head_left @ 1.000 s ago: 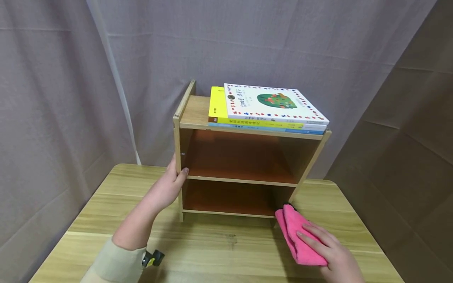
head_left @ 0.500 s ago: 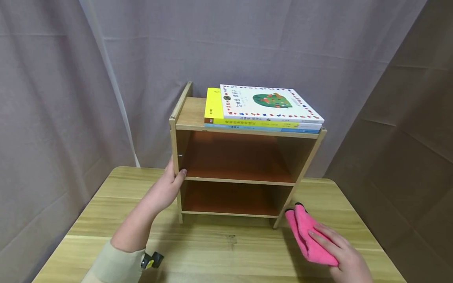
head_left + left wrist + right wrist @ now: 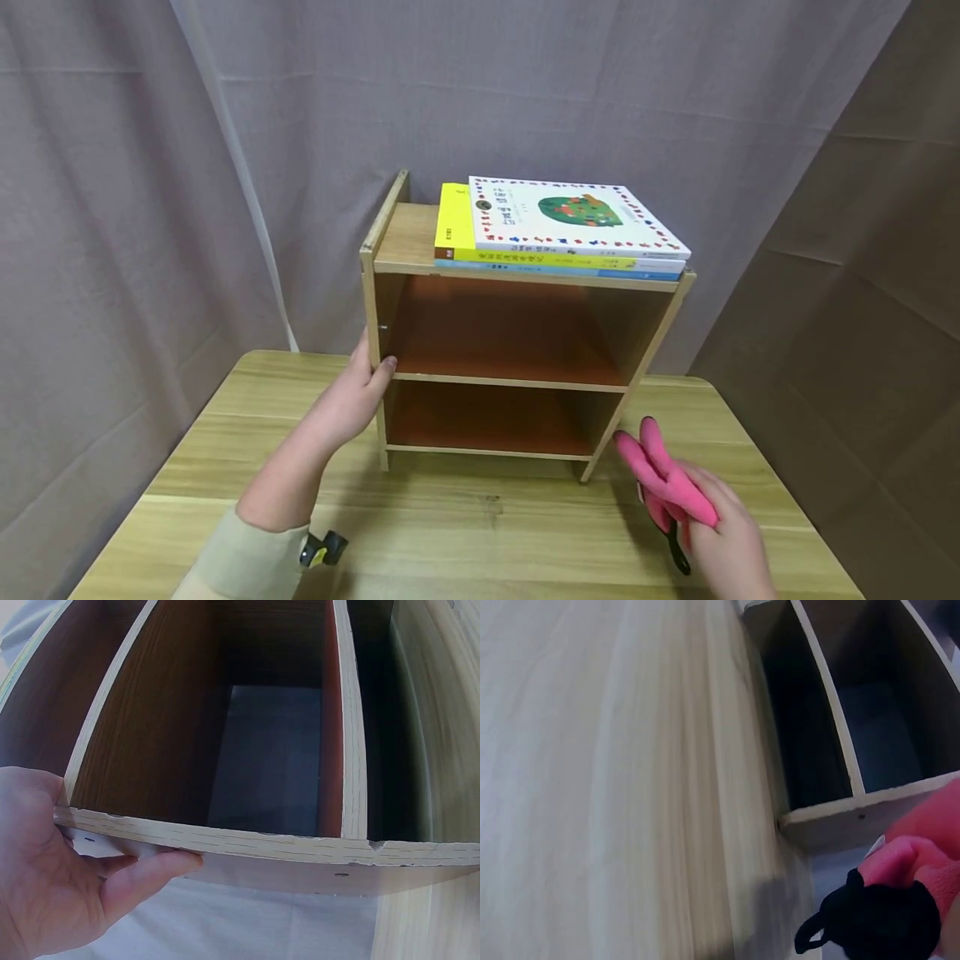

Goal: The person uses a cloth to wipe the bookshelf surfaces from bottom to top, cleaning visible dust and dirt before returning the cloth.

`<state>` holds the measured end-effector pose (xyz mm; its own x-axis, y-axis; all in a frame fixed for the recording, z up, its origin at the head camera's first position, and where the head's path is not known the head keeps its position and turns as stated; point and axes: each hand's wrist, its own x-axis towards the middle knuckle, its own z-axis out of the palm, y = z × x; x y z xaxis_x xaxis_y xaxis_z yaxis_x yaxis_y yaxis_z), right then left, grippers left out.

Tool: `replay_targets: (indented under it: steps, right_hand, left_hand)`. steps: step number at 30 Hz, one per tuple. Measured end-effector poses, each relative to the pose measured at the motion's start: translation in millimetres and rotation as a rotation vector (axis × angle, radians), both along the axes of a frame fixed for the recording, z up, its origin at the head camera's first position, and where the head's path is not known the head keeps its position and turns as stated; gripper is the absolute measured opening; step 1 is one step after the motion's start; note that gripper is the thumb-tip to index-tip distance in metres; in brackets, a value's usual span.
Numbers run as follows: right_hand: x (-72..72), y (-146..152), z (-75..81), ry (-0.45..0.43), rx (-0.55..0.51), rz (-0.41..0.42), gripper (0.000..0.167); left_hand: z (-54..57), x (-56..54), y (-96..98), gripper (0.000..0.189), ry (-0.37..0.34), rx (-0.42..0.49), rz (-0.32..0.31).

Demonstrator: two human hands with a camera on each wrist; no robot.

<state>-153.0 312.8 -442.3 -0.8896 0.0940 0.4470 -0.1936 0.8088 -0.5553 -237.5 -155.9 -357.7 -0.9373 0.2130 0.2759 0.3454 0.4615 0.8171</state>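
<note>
A small wooden bookshelf (image 3: 510,382) stands on the table in the head view. My left hand (image 3: 351,400) grips its left side panel, the thumb at the front edge and the fingers on the outer face. The left wrist view shows the same hand (image 3: 56,870) at the panel's edge (image 3: 262,844). Beyond the bookshelf's lower right corner, my right hand (image 3: 726,525) holds a folded pink cloth (image 3: 667,479) with black edging. In the right wrist view, the cloth (image 3: 911,859) and its black trim lie near the side panel (image 3: 832,825); most of that hand is hidden.
Several books (image 3: 577,215) lie stacked on the bookshelf's top board, a white one uppermost. The wood-grain table (image 3: 487,533) extends in front and to both sides. Grey curtains (image 3: 315,150) hang behind and at left, a browner one (image 3: 847,333) at right.
My right hand has drawn the pink cloth rightward, away from the bookshelf's lower right corner, and turned it so its folds show. My left hand keeps its grip on the side panel.
</note>
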Motion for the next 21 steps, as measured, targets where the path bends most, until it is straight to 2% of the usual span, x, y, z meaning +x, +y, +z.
replay_targets:
  steps: [2,4,7,12,18,21]
  right_hand:
    - [-3.7,-3.3,1.6,-0.077,-0.066,-0.054,0.034]
    - [-6.7,-5.7,2.6,-0.153,-0.161,-0.089,0.037]
    - [-9.9,-9.1,3.3,-0.218,-0.266,-0.118,0.036]
    - [-13.6,-20.5,4.3,-0.239,-0.368,-0.123,0.037]
    - [-22.5,-37.6,7.1,-0.292,-0.651,-0.067,0.034]
    - [-25.0,-43.2,8.1,-0.323,-0.729,-0.073,0.033]
  left_hand:
    - [-0.3,-0.5,0.2,0.070,0.001,0.002,0.000]
    - [-0.6,-1.1,0.6,0.070,0.003,0.006,-0.003]
    - [-0.6,-1.6,1.2,0.070,0.005,0.007,-0.004]
    - [0.4,-0.7,1.2,0.070,0.003,0.005,-0.003]
    - [0.4,-0.2,0.6,0.071,0.004,0.013,-0.004]
    - [0.9,0.0,0.3,0.071,-0.004,0.011,-0.002]
